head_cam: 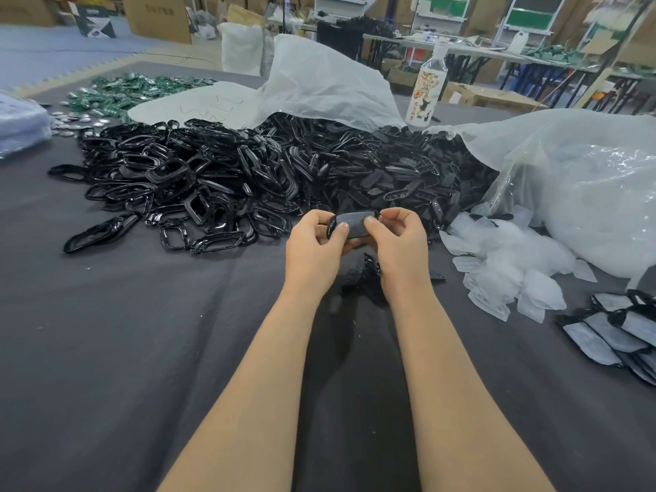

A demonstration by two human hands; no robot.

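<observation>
My left hand and my right hand together hold a small black oval shell with a grey face above the grey cloth. Both thumbs press on its front, and the curled fingers grip it from behind. Just beyond my hands lies a big heap of glossy black frames, with matte black flat inserts piled to its right. A few loose black pieces lie on the cloth under my right wrist.
Translucent white film pieces spill from a clear plastic bag at right. Finished grey-faced pieces are stacked at the right edge. A water bottle stands behind the heap. Green circuit boards and small silver discs lie far left.
</observation>
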